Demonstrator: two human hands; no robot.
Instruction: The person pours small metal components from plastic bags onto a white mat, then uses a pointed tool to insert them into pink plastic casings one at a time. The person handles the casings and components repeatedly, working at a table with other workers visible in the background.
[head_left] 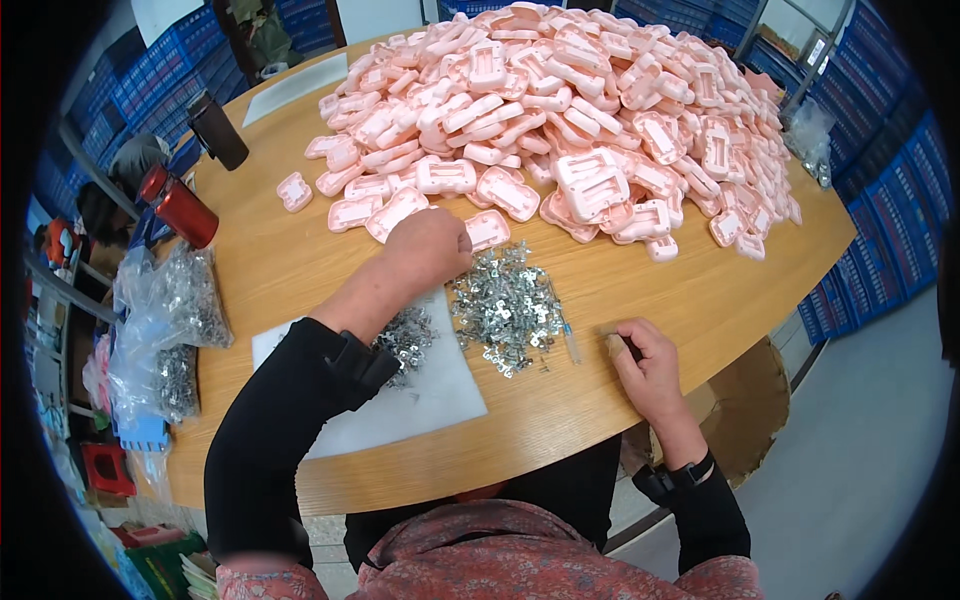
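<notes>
Left hand (428,250): beside the pink cases (550,125), fingers hidden; we cannot tell their grip.
Right hand (652,372): right of the metal clips (508,310), fingers curled; we cannot make out the dark thing (631,348) there.

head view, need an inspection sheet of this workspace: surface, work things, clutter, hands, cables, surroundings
Surface: wooden table, with a white sheet lying on it near the person.
Work things: large pile of pink casings toward the far side; a larger heap of metal pieces mostly beside the sheet, a smaller heap on it.
Clutter: dark bottle, red bottle and clear bags of metal parts along the left side.
Left hand: at the pile's near edge, fingers curled; any hold unclear.
Right hand: over the near right part of the table; small dark item at its fingers, kind unclear.
Cables: nothing seen.
Surroundings: blue stacks; open cardboard box below the table's right edge.
</notes>
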